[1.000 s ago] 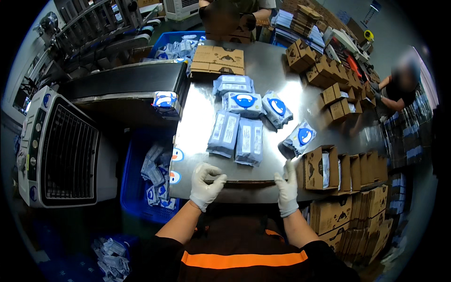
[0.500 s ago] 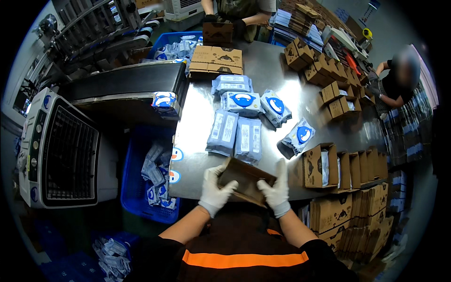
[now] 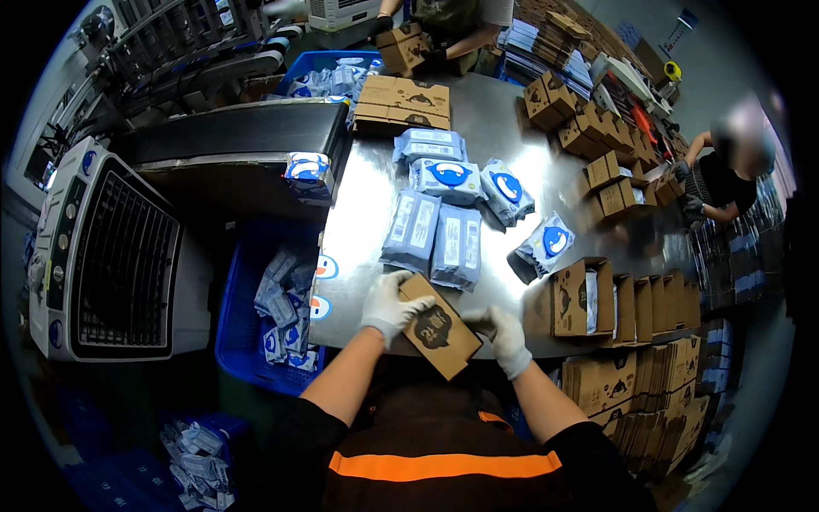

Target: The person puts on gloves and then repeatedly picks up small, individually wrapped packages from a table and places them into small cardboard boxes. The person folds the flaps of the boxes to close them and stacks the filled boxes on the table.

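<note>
A small brown cardboard box [image 3: 442, 328] with a dark printed figure is tilted in front of me at the table's near edge. My left hand [image 3: 392, 307], in a white glove, grips its upper left side, thumb across the printed face. At the box's right edge, the gloved fingers of my right hand [image 3: 505, 340] are bent against a shadowed side; their tips are partly hidden. Just beyond lie two pale blue wipe packs, a left one [image 3: 411, 229] and a right one [image 3: 456, 247], side by side. Another wipe pack [image 3: 547, 244] leans farther right.
More wipe packs [image 3: 445, 179] lie mid-table. Open boxes [image 3: 582, 299] line the right edge above flattened cartons [image 3: 604, 384]. A conveyor [image 3: 230, 132] and a blue basket [image 3: 223, 341] stand left. A co-worker's gloved hand [image 3: 433, 55] holds a box at the far side; another person works at right.
The box in my hands has turned from showing its open, dark inside to showing its printed face. My right hand has lowered slightly. The far co-worker's box has been tilted.
</note>
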Demonstrator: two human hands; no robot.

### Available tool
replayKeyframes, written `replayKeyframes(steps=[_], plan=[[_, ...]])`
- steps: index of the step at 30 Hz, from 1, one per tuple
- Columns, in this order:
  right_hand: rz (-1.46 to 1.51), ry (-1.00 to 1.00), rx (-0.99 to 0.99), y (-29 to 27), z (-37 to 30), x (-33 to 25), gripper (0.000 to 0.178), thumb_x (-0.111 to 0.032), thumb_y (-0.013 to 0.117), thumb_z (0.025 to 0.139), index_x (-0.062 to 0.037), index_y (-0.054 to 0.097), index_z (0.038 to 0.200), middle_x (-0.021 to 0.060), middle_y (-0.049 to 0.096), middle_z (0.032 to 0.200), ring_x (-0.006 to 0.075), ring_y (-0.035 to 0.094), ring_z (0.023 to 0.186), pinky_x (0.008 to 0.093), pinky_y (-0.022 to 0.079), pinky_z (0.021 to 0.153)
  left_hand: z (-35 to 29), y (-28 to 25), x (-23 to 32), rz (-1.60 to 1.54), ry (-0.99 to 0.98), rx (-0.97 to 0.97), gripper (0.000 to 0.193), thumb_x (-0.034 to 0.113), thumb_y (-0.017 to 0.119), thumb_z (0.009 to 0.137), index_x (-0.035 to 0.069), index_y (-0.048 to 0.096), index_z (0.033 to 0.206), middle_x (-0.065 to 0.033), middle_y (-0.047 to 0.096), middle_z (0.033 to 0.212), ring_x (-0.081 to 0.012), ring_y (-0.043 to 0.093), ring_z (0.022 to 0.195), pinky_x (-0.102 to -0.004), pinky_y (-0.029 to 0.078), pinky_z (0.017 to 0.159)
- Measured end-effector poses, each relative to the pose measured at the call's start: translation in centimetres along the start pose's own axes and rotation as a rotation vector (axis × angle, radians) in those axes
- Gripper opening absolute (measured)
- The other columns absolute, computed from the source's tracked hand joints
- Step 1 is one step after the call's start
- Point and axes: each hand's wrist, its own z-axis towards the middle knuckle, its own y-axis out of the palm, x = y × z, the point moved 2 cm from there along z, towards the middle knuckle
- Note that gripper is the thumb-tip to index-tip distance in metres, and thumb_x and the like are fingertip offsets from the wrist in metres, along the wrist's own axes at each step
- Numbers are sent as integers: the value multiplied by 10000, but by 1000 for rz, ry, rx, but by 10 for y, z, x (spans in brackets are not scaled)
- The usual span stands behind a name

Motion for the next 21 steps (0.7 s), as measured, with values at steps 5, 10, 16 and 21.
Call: replayKeyframes(steps=[5,10,16,21], plan=[[22,356,179,33,44,47,400,-305,656,983,37,654,1190,138,678,1185,209,674,1013,362,538,921,-52,-70,-31,196,41,355,625,357,857,781,-66,629,1181,-187,602,1206,-257,618,1111,-364,516,954],[-850,62,-60,110,55,-13,348,-316,632,966,-3,610,1116,160,720,973,209,712,884,338,568,790,-58,-34,-139,-956,-280,193,484,379,490,1055,33,488,1392,-121,630,1194,-206,627,1113,-337,534,946],[-1563,-102,-255,143,39,-21,378,-426,506,993,-54,572,979,181,687,813,378,685,775,482,535,693,-47,6,-116,-1300,-617,58,520,433,339,1084,53,481,1408,-150,583,1359,-321,609,1178,-483,537,968],[-1700,-182,-543,139,45,23,304,-336,494,982,-51,599,998,188,714,976,376,706,877,474,569,747,-23,-65,-39,-692,-294,227,491,371,457,1067,1,533,1381,-120,615,1314,-208,585,1177,-337,474,1005]])
